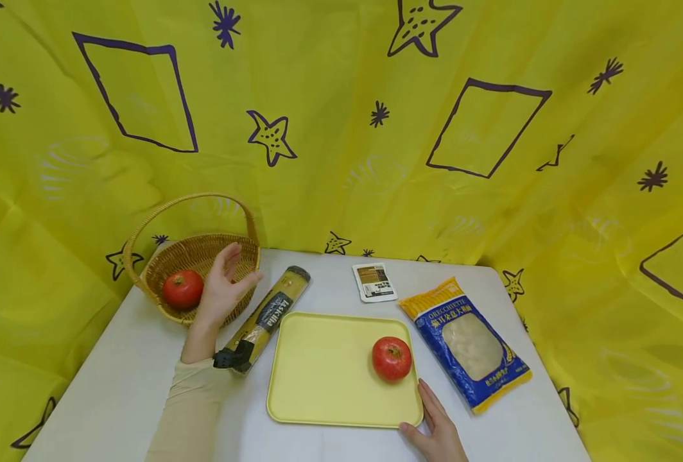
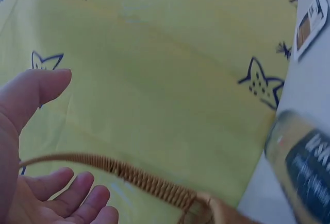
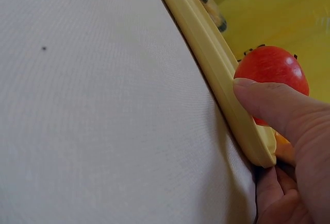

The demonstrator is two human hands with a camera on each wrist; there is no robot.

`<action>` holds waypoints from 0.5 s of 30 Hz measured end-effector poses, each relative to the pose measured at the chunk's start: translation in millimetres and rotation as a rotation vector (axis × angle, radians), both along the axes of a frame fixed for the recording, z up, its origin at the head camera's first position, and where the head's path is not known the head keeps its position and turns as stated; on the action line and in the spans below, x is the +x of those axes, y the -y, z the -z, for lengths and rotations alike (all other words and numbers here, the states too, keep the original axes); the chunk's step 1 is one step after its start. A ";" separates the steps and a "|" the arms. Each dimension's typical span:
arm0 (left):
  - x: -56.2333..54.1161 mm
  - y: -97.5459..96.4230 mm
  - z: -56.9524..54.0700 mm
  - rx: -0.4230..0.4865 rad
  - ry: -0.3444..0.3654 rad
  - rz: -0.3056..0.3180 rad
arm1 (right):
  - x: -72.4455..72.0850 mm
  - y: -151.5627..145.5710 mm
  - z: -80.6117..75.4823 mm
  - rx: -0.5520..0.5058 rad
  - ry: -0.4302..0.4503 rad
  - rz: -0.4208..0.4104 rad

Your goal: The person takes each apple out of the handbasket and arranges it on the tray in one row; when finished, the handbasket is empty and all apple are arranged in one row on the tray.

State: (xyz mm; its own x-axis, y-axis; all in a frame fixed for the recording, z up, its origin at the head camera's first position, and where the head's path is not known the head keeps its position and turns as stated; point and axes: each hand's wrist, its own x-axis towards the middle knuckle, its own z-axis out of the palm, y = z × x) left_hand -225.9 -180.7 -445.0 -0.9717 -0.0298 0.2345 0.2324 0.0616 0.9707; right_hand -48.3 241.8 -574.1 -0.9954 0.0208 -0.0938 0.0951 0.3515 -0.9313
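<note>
My left hand [image 1: 221, 289] is over the wicker basket [image 1: 171, 247], fingers loosely bent, thumb spread wide, nothing in its grasp. Inside the basket, next to that hand, lies a red apple [image 1: 181, 290]. In the left wrist view the thumb and fingers stand apart near the basket handle [image 2: 129, 173]. My right hand [image 1: 436, 431] holds the near right corner of a yellow tray [image 1: 324, 378]. Seen from the right wrist, its thumb [image 3: 273, 103] lies over the rim and its other fingers are partly hidden at the corner. A second red apple [image 1: 391, 359] sits on the tray's right side.
Between basket and tray lies a long pack of spaghetti [image 1: 269, 317]. A small white-edged packet [image 1: 374, 282] is behind the tray. On the right is a blue and yellow orecchiette bag [image 1: 468, 346]. A yellow patterned curtain [image 1: 330, 192] hangs along the white table's [image 1: 104, 398] back.
</note>
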 end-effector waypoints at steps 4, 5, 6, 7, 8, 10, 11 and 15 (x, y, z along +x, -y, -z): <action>-4.1 21.0 7.1 -0.040 0.031 -0.058 | -0.3 0.5 -0.2 0.002 0.024 0.004; -4.3 25.2 8.5 -0.052 0.044 -0.065 | -0.3 0.3 0.2 0.005 0.028 0.002; -4.7 29.1 10.3 -0.065 0.061 -0.068 | -0.3 0.0 0.8 0.009 0.022 0.000; -5.0 32.5 11.9 -0.076 0.078 -0.068 | -0.2 -0.3 1.5 0.012 0.022 0.003; -5.1 35.2 13.3 -0.089 0.095 -0.066 | -0.2 -0.8 2.4 0.018 0.015 0.003; -7.0 40.7 17.1 -0.114 0.123 -0.058 | 0.0 -2.1 4.3 0.028 -0.004 -0.003; -8.1 42.9 18.9 -0.132 0.130 -0.056 | -0.1 -2.6 5.2 0.030 -0.010 -0.005; -13.9 52.5 26.0 -0.207 0.155 -0.063 | -1.1 -4.0 6.9 0.027 0.003 -0.008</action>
